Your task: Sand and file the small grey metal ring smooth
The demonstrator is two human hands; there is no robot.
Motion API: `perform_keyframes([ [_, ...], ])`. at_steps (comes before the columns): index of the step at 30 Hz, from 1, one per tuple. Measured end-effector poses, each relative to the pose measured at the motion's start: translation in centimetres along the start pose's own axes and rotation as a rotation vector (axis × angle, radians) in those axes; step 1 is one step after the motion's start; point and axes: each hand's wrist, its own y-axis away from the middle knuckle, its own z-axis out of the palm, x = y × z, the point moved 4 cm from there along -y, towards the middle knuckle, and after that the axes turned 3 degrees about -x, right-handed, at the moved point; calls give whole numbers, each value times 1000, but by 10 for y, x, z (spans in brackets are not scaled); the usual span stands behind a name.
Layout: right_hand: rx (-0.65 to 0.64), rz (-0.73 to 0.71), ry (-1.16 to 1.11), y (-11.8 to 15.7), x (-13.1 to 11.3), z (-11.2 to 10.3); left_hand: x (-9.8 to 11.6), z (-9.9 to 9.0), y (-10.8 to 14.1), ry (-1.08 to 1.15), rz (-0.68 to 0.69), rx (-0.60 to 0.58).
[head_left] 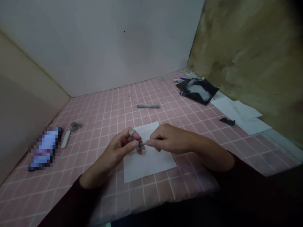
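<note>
My left hand pinches a small grey ring-shaped piece between thumb and fingers. A pale wrap covers the tip of one of its fingers. My right hand is closed around a thin grey stick-like tool; its tip meets the small piece, and most of it is hidden in the fist. Both hands are just above a white sheet of paper, which has faint grey dust near the fingers. Beyond the sheet, a grey rod lies crosswise on the table.
Pink checked cloth covers the table. On the left are a blurred-out phone, a whitish flat stick and several grey rings. To the right lie black sheets with white powder, white papers and a black scrap.
</note>
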Motion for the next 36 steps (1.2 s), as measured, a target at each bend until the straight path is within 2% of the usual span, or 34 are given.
perform_keyframes([
  [6, 33, -5, 42, 1, -2, 1, -2, 3, 0, 35, -20, -4],
  [9, -5, -20, 53, 1, -1, 2, -4, 3, -1, 39, -43, 1],
  [13, -9, 36, 17, 1, 1, -1, -2, -1, -1, 35, 12, 28],
  [19, -65, 57, -17, 0, 4, -1, -4, -5, -1, 30, 16, 51],
  [25, -24, 62, -50, -2, 5, 0, -5, -6, -1, 29, 18, 46],
  [36, -8, 81, -54, 0, 7, -3, -1, -8, -1, -89, 78, 162],
])
